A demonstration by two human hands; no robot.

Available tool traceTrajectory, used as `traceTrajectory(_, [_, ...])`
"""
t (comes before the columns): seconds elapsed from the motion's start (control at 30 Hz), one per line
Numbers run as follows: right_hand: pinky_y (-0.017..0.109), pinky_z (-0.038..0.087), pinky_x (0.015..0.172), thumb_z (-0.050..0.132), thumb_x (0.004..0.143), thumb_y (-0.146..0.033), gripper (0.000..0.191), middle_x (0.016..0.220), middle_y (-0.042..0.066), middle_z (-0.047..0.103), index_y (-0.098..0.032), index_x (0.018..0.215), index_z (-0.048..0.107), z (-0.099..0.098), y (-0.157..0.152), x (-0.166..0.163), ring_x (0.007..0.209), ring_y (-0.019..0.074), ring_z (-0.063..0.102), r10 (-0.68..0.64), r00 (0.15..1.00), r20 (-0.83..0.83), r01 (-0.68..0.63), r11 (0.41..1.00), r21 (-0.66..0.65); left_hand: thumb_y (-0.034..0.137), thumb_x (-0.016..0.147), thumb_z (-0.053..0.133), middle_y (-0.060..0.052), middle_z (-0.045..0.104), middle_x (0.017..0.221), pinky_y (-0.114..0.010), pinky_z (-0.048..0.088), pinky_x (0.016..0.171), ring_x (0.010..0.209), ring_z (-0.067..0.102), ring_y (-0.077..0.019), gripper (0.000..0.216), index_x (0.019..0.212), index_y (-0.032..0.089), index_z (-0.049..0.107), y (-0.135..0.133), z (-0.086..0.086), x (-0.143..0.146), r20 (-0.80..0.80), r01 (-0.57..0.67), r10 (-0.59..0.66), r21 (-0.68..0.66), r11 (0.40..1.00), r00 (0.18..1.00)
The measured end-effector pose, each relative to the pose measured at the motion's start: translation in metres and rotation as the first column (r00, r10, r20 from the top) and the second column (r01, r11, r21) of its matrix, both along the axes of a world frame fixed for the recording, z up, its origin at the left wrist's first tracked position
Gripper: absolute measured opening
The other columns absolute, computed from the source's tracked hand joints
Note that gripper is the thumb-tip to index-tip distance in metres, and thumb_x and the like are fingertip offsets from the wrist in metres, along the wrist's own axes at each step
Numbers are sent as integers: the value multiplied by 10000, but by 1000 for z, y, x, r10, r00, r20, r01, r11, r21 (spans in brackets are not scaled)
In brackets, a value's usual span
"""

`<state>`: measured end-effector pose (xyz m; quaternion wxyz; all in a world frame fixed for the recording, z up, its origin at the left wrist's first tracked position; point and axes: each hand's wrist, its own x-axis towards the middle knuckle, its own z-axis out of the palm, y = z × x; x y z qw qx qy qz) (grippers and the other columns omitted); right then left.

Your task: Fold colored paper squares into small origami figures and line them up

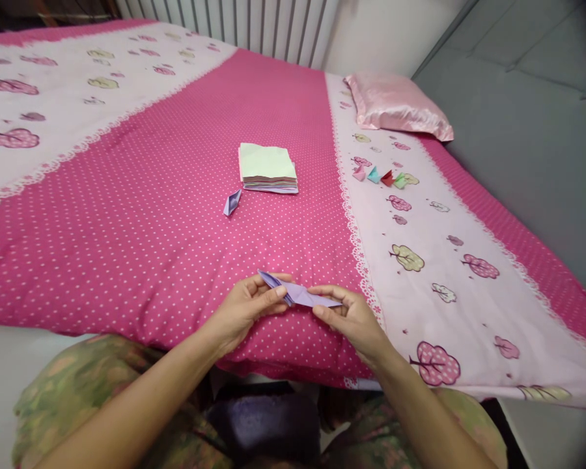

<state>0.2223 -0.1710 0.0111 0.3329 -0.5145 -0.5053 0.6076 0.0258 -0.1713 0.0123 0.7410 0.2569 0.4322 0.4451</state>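
Note:
Between my two hands is a piece of folded purple origami paper (300, 295), long and narrow with pointed ends, held just above the near part of the bed. My left hand (254, 301) pinches its left part, thumb on top and fingers behind. My right hand (344, 316) grips the right end between thumb and fingers. Beyond my hands lies a small purple paper boat (232, 203). Just past the boat is a stack of square coloured paper (267, 169), pale green on top.
The bed (176, 215) has a pink dotted cover with white printed bands. On the right band several small paper figures stand in a row, including a red one (387, 178). A pink satin pillow (398, 104) lies at the far right, beside a grey wall (512, 130).

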Motion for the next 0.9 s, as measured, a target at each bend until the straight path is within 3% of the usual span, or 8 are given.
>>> traceTrajectory(0.13, [259, 496, 644, 756, 635, -321, 419, 898, 46, 694, -177, 1006, 625, -3, -1, 0, 726, 153, 639, 11, 1000, -14, -11, 999, 33, 283, 641, 767, -34, 677, 792, -181, 518, 642, 658, 613, -81, 341, 924, 119, 672, -1, 0, 0, -19, 5, -5, 3, 1000, 1000])
traceTrajectory(0.4, [310, 520, 699, 696, 703, -372, 326, 913, 70, 703, -173, 958, 658, -2, -2, -2, 801, 204, 656, 1, 991, 134, -26, 982, 187, 298, 679, 734, -48, 687, 813, -203, 505, 656, 700, 621, -108, 321, 944, 130, 667, -3, -4, 1, -72, 17, -13, 51, 999, 997])
traceTrajectory(0.9, [260, 492, 566, 591, 794, -412, 304, 844, 71, 698, -175, 967, 674, -4, -5, -3, 752, 190, 639, -40, 981, 190, -1, 978, 211, 346, 724, 687, -48, 664, 766, -235, 482, 687, 700, 606, -125, 254, 856, 130, 662, -4, -8, 1, -148, 78, -60, 120, 990, 987])
